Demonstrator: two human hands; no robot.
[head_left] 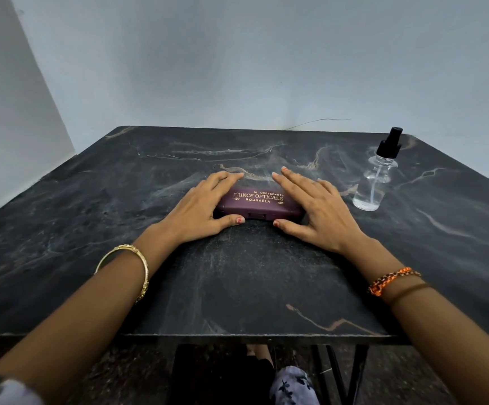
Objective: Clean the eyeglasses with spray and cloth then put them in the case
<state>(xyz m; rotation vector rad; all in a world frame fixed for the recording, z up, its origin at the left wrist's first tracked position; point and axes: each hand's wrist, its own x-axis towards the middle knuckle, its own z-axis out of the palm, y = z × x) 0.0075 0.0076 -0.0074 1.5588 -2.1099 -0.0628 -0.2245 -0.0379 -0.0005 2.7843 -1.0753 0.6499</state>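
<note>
Head view, both hands flanking shut case, mid-table

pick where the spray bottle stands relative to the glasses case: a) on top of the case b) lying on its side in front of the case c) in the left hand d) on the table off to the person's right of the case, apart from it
d, since the spray bottle stands upright on the table beyond the right hand, clear of the closed case that both hands, the left hand included, rest on.
</note>
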